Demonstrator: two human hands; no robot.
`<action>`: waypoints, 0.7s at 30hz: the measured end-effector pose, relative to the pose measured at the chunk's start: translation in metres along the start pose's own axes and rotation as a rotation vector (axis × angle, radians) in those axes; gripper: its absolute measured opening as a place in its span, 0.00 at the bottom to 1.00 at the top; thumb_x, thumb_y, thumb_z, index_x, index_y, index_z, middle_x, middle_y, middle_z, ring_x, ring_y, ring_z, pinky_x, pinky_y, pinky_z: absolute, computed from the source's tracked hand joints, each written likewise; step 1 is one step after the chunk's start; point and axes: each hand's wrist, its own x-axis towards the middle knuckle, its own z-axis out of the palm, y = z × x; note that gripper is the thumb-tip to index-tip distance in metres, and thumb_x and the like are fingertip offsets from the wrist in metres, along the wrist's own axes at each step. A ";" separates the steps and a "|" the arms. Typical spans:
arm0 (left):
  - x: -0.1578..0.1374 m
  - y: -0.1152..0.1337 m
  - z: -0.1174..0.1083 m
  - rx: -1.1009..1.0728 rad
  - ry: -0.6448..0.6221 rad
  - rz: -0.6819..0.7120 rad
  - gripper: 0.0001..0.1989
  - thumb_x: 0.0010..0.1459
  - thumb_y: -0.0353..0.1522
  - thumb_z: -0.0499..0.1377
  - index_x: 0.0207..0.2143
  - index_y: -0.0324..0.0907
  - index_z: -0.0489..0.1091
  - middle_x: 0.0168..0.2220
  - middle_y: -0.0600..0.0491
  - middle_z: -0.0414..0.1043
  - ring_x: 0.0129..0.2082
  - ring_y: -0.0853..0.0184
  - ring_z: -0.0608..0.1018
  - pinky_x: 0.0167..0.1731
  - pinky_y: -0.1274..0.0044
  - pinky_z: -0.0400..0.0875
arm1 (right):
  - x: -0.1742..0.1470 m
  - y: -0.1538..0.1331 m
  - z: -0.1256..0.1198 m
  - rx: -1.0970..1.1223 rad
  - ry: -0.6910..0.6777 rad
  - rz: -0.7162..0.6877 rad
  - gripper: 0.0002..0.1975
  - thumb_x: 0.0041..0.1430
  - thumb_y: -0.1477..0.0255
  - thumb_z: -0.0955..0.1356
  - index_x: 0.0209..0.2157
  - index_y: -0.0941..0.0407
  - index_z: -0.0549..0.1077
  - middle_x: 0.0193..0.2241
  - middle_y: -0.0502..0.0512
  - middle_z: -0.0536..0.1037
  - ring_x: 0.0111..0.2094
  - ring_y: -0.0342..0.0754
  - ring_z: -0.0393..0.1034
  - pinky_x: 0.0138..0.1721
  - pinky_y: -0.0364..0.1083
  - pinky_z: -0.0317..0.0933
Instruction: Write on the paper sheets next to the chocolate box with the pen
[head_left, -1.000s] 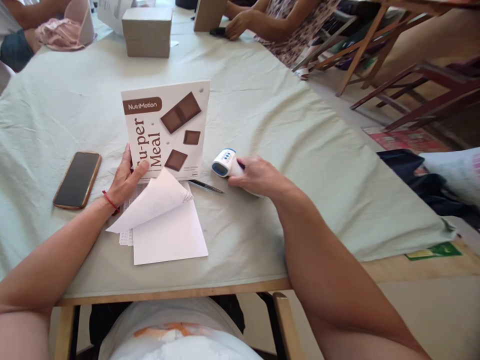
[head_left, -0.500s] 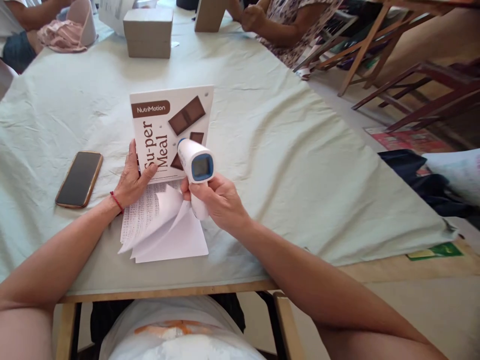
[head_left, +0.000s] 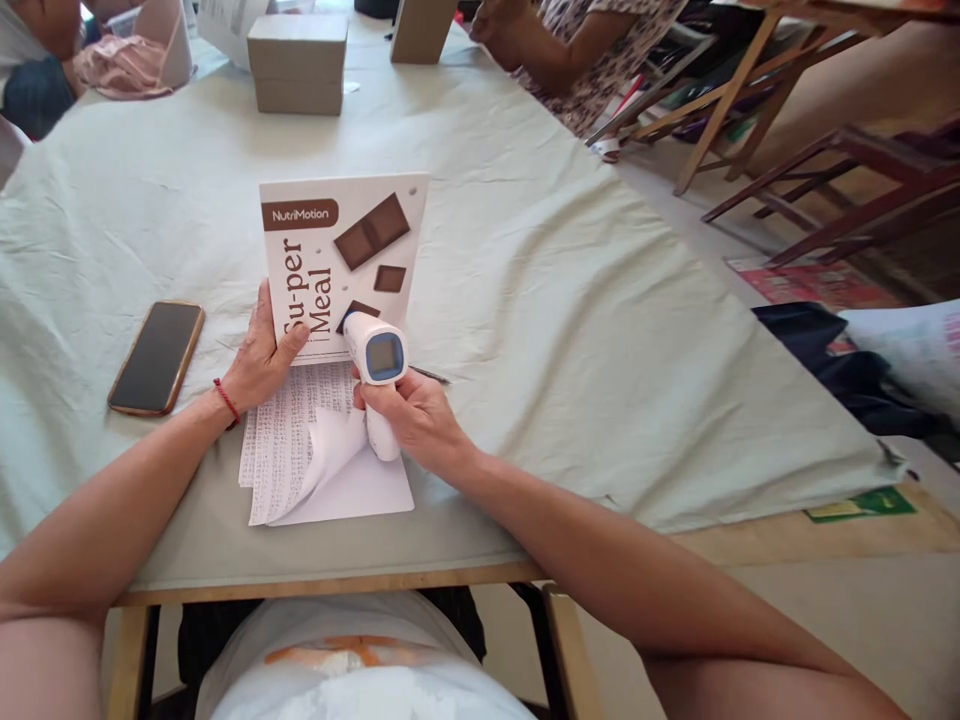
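Bench [head_left: 570,300] under a pale green cloth, wooden edge showing at the near side. Other people sit at the far end, only arms and clothing visible; cardboard box [head_left: 298,62] up there too. Wooden chairs [head_left: 825,150] off to the right.

White carton [head_left: 341,265] printed "NutriMotion Su-per Meal", chocolate squares on the front, stands upright mid-bench. Left hand [head_left: 262,360] grips its lower left corner, thumb on the front face and fingers curled behind, apparently to keep it propped with the front facing the person.

Paper sheets [head_left: 300,450] lie flat just in front of the carton; printed page on the left, top sheet curled up so the print shows.

Phone [head_left: 156,357] lies screen-up, dark, to the left, apart from the hand.

Right hand [head_left: 416,420] is closed round the handle of a white infrared thermometer [head_left: 375,355], held pistol-style over the sheets. Nozzle points at the lower carton front, display faces back to the person, likely so it can be read.

Pen [head_left: 429,375] lies right of the thermometer, mostly hidden.
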 end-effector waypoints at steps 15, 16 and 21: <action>0.000 -0.006 0.001 -0.007 0.007 0.043 0.37 0.65 0.53 0.52 0.67 0.43 0.50 0.68 0.40 0.52 0.71 0.50 0.50 0.70 0.55 0.43 | -0.001 -0.006 0.000 -0.003 -0.001 0.057 0.15 0.46 0.58 0.70 0.26 0.55 0.69 0.22 0.48 0.68 0.23 0.41 0.57 0.24 0.43 0.53; 0.000 -0.005 0.001 -0.009 0.008 0.046 0.36 0.65 0.53 0.52 0.67 0.43 0.50 0.68 0.40 0.53 0.71 0.50 0.50 0.70 0.55 0.42 | -0.001 -0.006 -0.001 0.006 -0.014 0.064 0.15 0.47 0.58 0.70 0.26 0.55 0.69 0.23 0.48 0.68 0.23 0.42 0.58 0.24 0.43 0.54; -0.001 -0.004 0.000 -0.043 -0.007 0.020 0.36 0.64 0.53 0.54 0.66 0.44 0.52 0.68 0.41 0.53 0.71 0.49 0.48 0.70 0.53 0.40 | -0.003 -0.008 -0.004 0.085 -0.108 0.061 0.18 0.47 0.57 0.73 0.30 0.56 0.70 0.24 0.49 0.71 0.25 0.43 0.64 0.27 0.44 0.60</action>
